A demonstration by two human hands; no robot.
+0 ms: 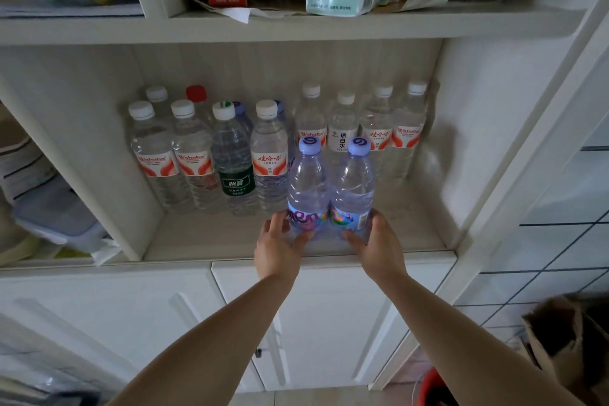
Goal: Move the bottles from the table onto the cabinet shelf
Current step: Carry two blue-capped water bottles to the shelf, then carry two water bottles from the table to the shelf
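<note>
Two clear bottles with lilac caps stand upright side by side at the front of the cabinet shelf [204, 241]. My left hand [280, 241] wraps the base of the left lilac-capped bottle [308, 188]. My right hand [379, 241] wraps the base of the right lilac-capped bottle [354, 188]. Behind them stand several water bottles in rows: white-capped ones with red labels [155, 155], one with a green label [234, 158], one red-capped [196, 94], and a white-labelled one [342, 128]. The table is out of view.
The upper shelf [296, 26] holds boxes and cartons just above the bottles. White cabinet doors [329, 323] sit below the shelf. The left compartment holds plastic containers [56, 214]. A cardboard box [560, 339] and a red object [435, 389] lie at the lower right.
</note>
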